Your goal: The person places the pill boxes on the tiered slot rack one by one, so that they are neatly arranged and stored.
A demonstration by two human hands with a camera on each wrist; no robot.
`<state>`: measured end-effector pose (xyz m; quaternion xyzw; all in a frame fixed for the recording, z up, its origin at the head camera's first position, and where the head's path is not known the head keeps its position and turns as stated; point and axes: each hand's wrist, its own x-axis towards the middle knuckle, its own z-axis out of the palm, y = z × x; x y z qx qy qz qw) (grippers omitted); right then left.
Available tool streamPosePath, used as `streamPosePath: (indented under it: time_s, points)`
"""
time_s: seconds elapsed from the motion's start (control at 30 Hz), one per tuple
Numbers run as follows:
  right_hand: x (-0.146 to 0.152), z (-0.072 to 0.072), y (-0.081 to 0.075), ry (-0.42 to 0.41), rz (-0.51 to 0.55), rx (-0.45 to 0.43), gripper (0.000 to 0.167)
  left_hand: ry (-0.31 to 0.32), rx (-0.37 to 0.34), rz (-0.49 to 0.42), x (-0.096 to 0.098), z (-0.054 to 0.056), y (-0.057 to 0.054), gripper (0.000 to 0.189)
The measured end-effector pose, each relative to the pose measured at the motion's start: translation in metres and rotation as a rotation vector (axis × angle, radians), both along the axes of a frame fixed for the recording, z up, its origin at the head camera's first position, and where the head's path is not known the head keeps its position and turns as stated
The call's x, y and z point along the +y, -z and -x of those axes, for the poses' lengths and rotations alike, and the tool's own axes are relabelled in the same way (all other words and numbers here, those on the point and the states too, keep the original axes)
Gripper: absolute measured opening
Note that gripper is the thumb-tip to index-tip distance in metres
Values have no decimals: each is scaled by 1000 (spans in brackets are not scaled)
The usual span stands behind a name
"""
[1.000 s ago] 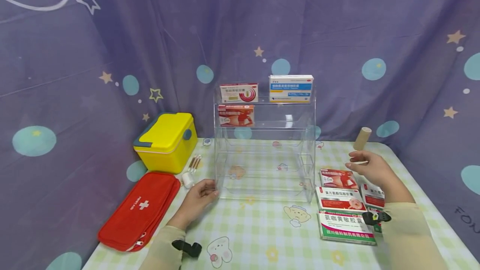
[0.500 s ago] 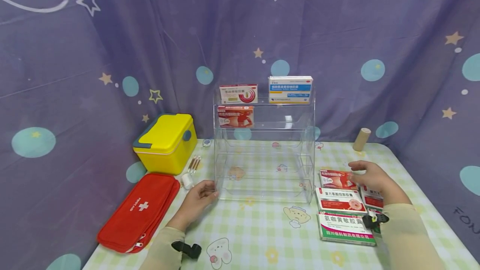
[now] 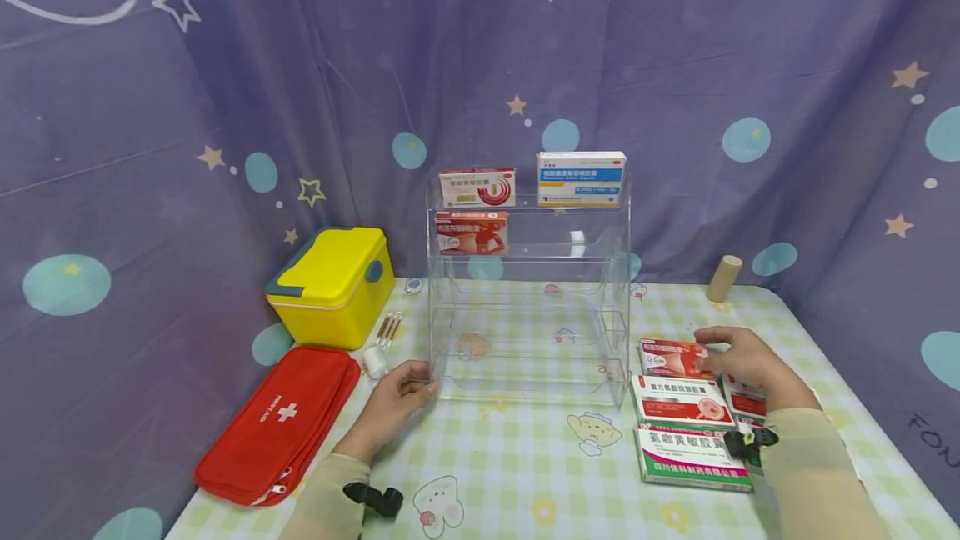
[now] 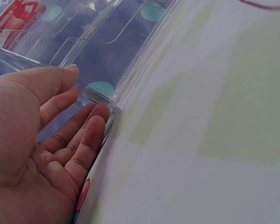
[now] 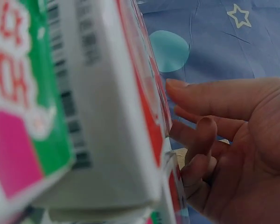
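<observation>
A clear plastic display rack (image 3: 528,319) stands mid-table. Loosely bent fingers of my left hand (image 3: 393,402) touch its lower left corner; the thumb lies beside the rack edge in the left wrist view. At the right, my right hand (image 3: 753,365) has thumb and fingers at the right end of a red medicine box (image 3: 667,357), pinching it where it lies. Nearer the front lie a white-and-red medicine box (image 3: 681,400) and a white-and-green medicine box (image 3: 690,458). More boxes (image 3: 745,397) are partly hidden under the right hand and wrist.
The rack's upper tiers hold a white-and-red box (image 3: 477,187), a blue-and-white box (image 3: 581,179) and a red box (image 3: 471,233). On the left are a yellow case (image 3: 330,286), a red first-aid pouch (image 3: 281,423), a white bottle (image 3: 375,362) and swabs (image 3: 389,328). A beige roll (image 3: 723,278) stands behind.
My right hand has come down from above the boxes onto the right end of the red medicine box. The left hand stays at the rack corner.
</observation>
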<state>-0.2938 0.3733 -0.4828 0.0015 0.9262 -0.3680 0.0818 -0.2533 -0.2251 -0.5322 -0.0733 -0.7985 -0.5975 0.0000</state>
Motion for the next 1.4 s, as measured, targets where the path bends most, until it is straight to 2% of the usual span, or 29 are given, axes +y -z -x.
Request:
streamPosePath:
  time_s: [0.33,0.57,0.83,1.07,1.4]
  points:
    - [0,3,8,14,37,-3,68,-3,-10,5,1,-1,0,38]
    - [-5,0,2,29,16,78,60,11,-6,3,0,-1,-2,39]
    - [-6,-2,-7,46,17,80,60,5,0,3,-1,-1,0,39]
    - [-2,-6,-15,44,-39,85,48,-1,-16,14,1,-1,-1,39]
    - [4,-9,-16,24,-21,170,33,11,-7,24,0,-1,-1,39]
